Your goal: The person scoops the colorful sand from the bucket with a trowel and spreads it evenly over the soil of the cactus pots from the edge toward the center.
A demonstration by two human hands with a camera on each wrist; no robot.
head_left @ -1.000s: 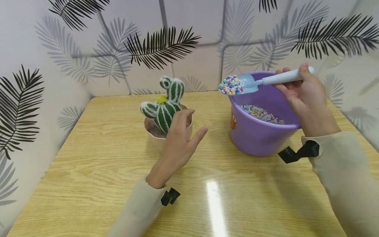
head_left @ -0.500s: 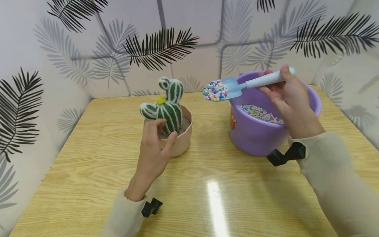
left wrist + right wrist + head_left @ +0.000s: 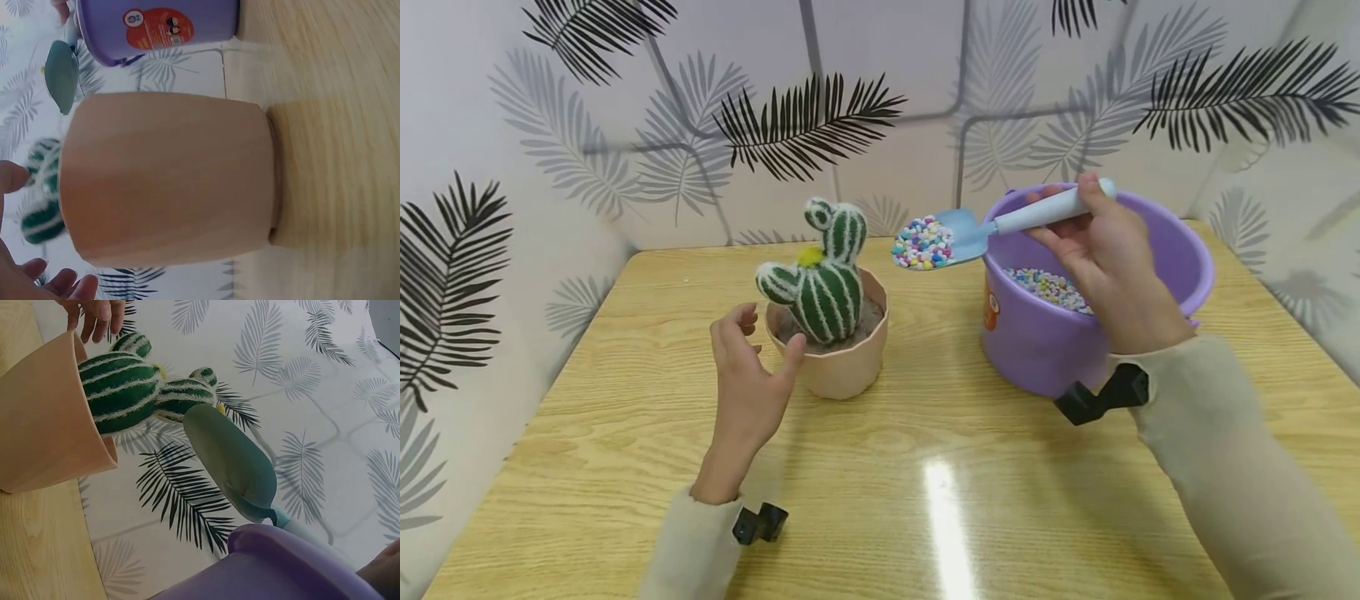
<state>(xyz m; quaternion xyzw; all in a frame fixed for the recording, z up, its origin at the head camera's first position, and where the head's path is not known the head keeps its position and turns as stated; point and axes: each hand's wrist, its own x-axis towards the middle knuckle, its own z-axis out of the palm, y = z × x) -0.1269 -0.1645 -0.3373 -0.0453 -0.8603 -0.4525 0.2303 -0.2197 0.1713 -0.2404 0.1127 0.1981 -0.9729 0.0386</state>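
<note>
On a wooden counter (image 3: 625, 433), we saw a peach pot (image 3: 842, 377) nearer the back edge than the front, left of centre, with a fuzzy green-and-white cactus (image 3: 829, 302) standing in grey-brown soil (image 3: 872, 312). A purple bucket (image 3: 1037, 354), part-filled with colourful pellets (image 3: 1047, 286), stood towards the back right corner. Our right hand (image 3: 1116, 271) grasped the handle of a pale blue trowel (image 3: 973, 236), its blade heaped with similar beads (image 3: 923, 243) and raised over the gap between bucket and pot. Our left hand (image 3: 747, 379), fingers loosely bent and holding nothing, was at the pot's left side; we could not tell whether its thumb touched the rim. The step seemed to be carrying a scoop across to the pot. Next, we judged, called for steadying the pot, bringing the blade level over the soil, then tipping gently, clear of the cactus.
</note>
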